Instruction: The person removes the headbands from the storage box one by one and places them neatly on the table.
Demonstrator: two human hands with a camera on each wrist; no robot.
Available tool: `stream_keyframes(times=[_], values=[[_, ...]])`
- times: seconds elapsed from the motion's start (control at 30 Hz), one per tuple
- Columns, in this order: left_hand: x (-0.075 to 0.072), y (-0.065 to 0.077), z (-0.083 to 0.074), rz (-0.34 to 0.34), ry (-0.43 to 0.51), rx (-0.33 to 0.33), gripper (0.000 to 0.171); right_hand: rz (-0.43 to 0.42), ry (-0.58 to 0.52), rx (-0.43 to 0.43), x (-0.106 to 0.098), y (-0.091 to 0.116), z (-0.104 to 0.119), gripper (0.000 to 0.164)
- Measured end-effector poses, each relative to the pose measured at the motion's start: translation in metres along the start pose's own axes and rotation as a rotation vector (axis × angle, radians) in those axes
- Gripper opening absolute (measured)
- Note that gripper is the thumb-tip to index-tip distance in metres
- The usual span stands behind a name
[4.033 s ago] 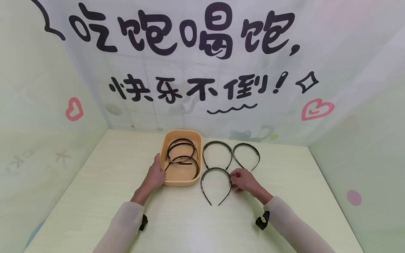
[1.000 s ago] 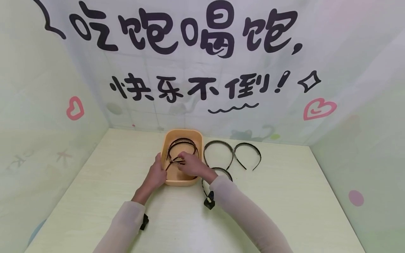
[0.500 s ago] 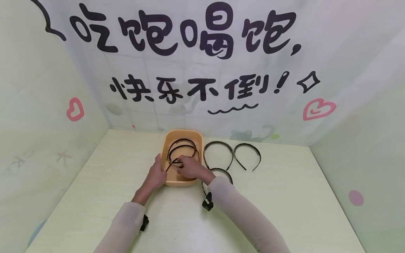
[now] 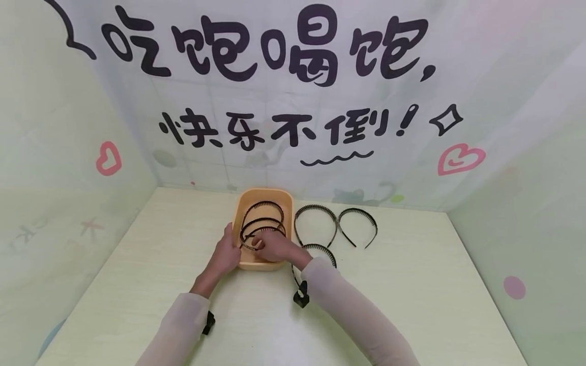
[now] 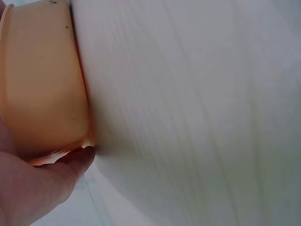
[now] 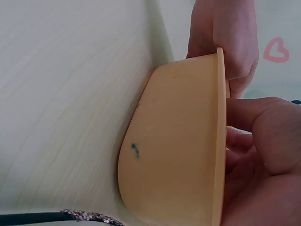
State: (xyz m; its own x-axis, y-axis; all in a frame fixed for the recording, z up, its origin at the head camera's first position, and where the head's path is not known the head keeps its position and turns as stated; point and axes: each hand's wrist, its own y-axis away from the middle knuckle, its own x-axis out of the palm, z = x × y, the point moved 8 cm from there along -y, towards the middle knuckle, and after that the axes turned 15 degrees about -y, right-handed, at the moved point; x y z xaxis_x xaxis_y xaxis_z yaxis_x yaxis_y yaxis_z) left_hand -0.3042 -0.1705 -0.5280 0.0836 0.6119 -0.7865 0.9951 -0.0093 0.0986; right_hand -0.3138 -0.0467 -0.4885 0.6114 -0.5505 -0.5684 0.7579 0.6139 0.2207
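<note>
My left hand (image 4: pixel 227 252) grips the left wall of a light orange plastic box (image 4: pixel 263 265); in the left wrist view, fingers (image 5: pixel 77 162) lie along its side near the table. My right hand (image 4: pixel 273 246) reaches inside over the near right rim, its thumb and finger pinching the end of a dark toothed headband (image 4: pixel 263 219). Another headband (image 4: pixel 265 203) lies behind it in the box. A third headband (image 4: pixel 270 229) shows just past my right knuckles, partly hidden by the hand. In the right wrist view, the box wall hides my right fingertips.
Right of the box, three more headbands lie on the pale wood table (image 4: pixel 412 295): one at the back (image 4: pixel 316 206), one farther right (image 4: pixel 358 210), and a nearer headband (image 4: pixel 320 247) partly under my right forearm. A printed wall cloth (image 4: pixel 274 170) stands behind.
My right hand has moved from the nearest table headband into the box. Over the last second it has drawn one headband toward the near side. The left hand keeps its place.
</note>
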Motion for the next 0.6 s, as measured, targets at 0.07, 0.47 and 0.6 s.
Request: stream_keyframes(times=[0.07, 0.47, 0.6], values=[[0.000, 0.000, 0.000, -0.004, 0.003, 0.002, 0.075, -0.041, 0.007, -0.013, -0.003, 0.000, 0.001, 0.029], [0.003, 0.000, -0.001, 0.006, 0.002, -0.025, 0.075, -0.416, -0.185, -0.206, -0.048, 0.015, 0.008, 0.020], [0.002, 0.000, -0.002, 0.006, 0.012, -0.028, 0.075, -0.522, -0.174, -0.234, -0.062, 0.024, 0.010, 0.025]])
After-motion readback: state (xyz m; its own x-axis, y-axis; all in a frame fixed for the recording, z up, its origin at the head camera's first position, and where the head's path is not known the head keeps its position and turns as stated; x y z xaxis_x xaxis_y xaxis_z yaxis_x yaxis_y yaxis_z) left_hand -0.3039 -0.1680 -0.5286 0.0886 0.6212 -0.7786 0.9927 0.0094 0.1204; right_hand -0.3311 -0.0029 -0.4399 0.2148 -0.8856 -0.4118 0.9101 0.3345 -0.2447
